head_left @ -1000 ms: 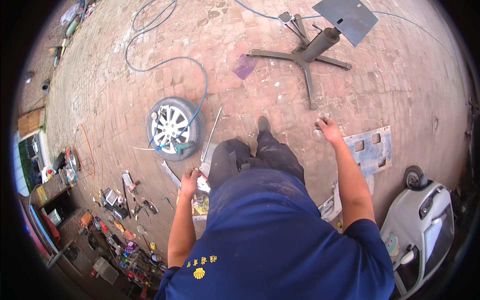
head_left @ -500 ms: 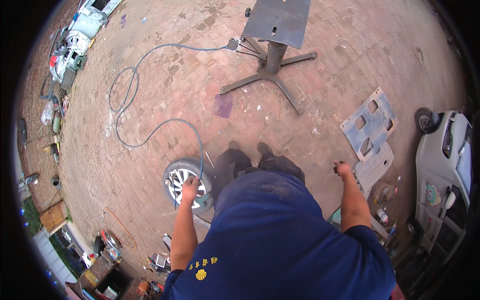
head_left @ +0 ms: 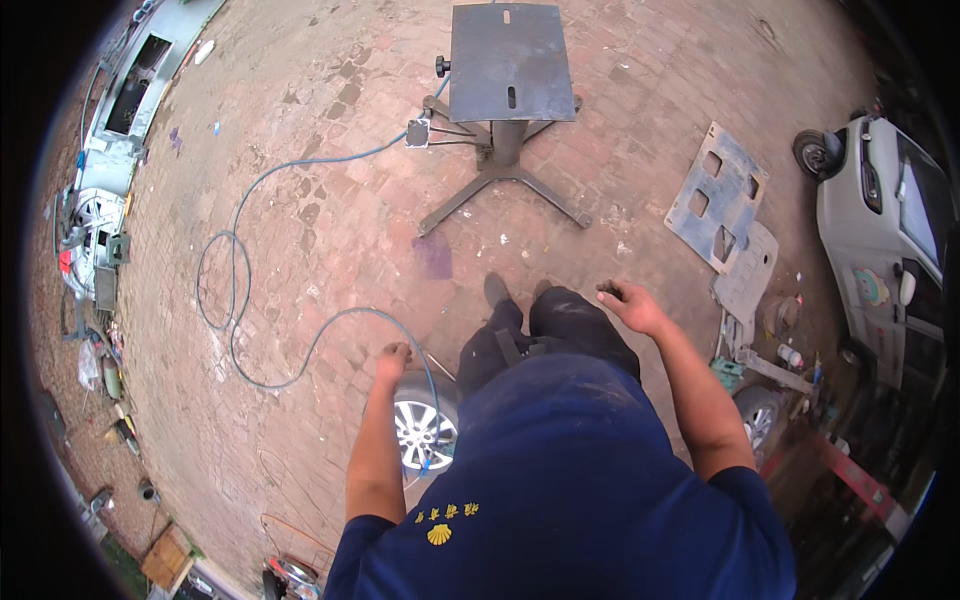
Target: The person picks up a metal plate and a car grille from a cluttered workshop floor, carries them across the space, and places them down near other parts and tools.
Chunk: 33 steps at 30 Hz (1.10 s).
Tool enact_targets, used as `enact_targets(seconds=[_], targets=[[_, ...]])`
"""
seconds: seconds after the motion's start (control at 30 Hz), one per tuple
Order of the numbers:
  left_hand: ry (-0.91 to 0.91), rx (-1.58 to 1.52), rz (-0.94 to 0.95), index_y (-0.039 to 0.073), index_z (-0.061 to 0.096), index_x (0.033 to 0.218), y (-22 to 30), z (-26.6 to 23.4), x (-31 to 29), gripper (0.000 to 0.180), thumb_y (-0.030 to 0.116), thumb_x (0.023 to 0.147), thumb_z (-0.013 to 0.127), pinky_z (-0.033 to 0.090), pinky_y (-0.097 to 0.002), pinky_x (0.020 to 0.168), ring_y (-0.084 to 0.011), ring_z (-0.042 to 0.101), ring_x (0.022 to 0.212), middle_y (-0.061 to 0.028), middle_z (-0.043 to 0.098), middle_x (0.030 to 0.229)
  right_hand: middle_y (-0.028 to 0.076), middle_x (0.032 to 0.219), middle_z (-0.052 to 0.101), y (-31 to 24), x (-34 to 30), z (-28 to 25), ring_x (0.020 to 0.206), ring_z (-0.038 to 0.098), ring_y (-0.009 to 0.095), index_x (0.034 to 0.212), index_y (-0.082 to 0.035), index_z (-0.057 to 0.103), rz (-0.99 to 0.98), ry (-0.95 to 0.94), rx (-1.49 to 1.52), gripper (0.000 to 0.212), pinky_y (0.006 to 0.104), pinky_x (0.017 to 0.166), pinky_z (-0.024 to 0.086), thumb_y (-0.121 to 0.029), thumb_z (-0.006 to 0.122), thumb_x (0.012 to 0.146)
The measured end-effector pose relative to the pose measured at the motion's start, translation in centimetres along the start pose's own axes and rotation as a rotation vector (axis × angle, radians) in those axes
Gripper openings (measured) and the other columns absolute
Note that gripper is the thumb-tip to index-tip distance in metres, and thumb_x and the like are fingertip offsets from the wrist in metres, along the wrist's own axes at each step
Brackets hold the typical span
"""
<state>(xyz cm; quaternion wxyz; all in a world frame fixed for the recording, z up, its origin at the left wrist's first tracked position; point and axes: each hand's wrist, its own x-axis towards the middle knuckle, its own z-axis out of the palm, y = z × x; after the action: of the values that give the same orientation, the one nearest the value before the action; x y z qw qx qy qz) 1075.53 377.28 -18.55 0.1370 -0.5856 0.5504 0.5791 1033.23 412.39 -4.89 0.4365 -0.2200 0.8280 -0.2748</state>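
My left hand (head_left: pixel 394 360) hangs at my left side, just beyond the wheel with a silver alloy rim (head_left: pixel 421 428). Its fingers are curled together and no object shows in them. A blue air hose (head_left: pixel 367 309) runs past this hand and down over the wheel. My right hand (head_left: pixel 634 306) is in front of my right thigh, thumb and bent fingers apart, with nothing visible in it. Ahead of my feet stands a dark metal stand (head_left: pixel 506 85) with a flat slotted top, a round post and splayed legs.
On the brick paving at right lie a flat panel with cut-out holes (head_left: pixel 716 198) and a grey plate (head_left: pixel 747 270). A silver-white car (head_left: pixel 885 255) stands beyond them. Another wheel (head_left: pixel 757 415) is near my right elbow. Scrap body parts (head_left: pixel 100 225) line the left side.
My left hand has moved forward off the wheel, and my right hand has swung inward in front of my thigh. The stand is nearer to me; the wheel has slipped back beside me.
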Motion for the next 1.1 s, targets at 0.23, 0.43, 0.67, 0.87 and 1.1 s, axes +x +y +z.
enact_targets(seconds=[0.23,0.43,0.67,0.87,1.1], targets=[[-0.013,-0.181,0.289,0.0,0.058,0.119,23.8,-0.7,7.2,0.054,0.047,0.093,0.055,0.047,-0.0331,0.081,-0.0196,0.064,0.095,-0.0121,0.067,0.11,0.018,0.105,0.069,-4.2,4.9,-2.2,0.097,0.065,0.025,0.116,0.001,0.062,0.096,0.145,0.041,0.048,0.0353,0.087,0.05,-0.04,0.064,0.091],[-0.022,-0.216,0.532,-0.002,0.051,0.13,41.1,3.4,9.3,0.065,0.051,0.092,0.058,0.043,-0.0373,0.094,-0.0254,0.057,0.115,-0.0166,0.059,0.125,0.022,0.111,0.067,-10.1,17.5,-8.3,0.105,0.065,0.028,0.12,0.004,0.059,-0.051,0.468,0.297,0.059,0.0367,0.091,0.048,-0.046,0.062,0.089],[0.141,-0.222,0.648,-0.008,0.047,0.133,53.1,6.4,9.8,0.075,0.05,0.089,0.062,0.044,-0.0361,0.09,-0.027,0.054,0.106,-0.0191,0.055,0.121,0.028,0.116,0.062,-18.3,28.8,-11.7,0.112,0.059,0.041,0.117,0.008,0.057,0.086,0.585,0.047,0.073,0.0436,0.097,0.045,-0.06,0.051,0.089],[0.187,-0.251,0.542,-0.006,0.05,0.131,56.9,6.3,16.7,0.072,0.052,0.089,0.06,0.044,-0.0339,0.086,-0.0245,0.055,0.104,-0.0159,0.06,0.116,0.028,0.106,0.065,-18.8,31.7,-8.2,0.105,0.061,0.043,0.11,0.006,0.057,0.201,0.607,0.047,0.062,0.0496,0.091,0.047,-0.053,0.048,0.093],[-0.168,-0.298,0.346,-0.002,0.06,0.114,60.9,7.9,23.5,0.047,0.039,0.099,0.046,0.05,-0.0363,0.082,-0.0223,0.061,0.096,-0.0104,0.066,0.106,0.027,0.093,0.066,-18.9,31.0,-7.8,0.092,0.064,0.045,0.103,0.004,0.057,0.26,0.67,-0.055,0.056,0.0518,0.081,0.049,-0.051,0.05,0.094]])
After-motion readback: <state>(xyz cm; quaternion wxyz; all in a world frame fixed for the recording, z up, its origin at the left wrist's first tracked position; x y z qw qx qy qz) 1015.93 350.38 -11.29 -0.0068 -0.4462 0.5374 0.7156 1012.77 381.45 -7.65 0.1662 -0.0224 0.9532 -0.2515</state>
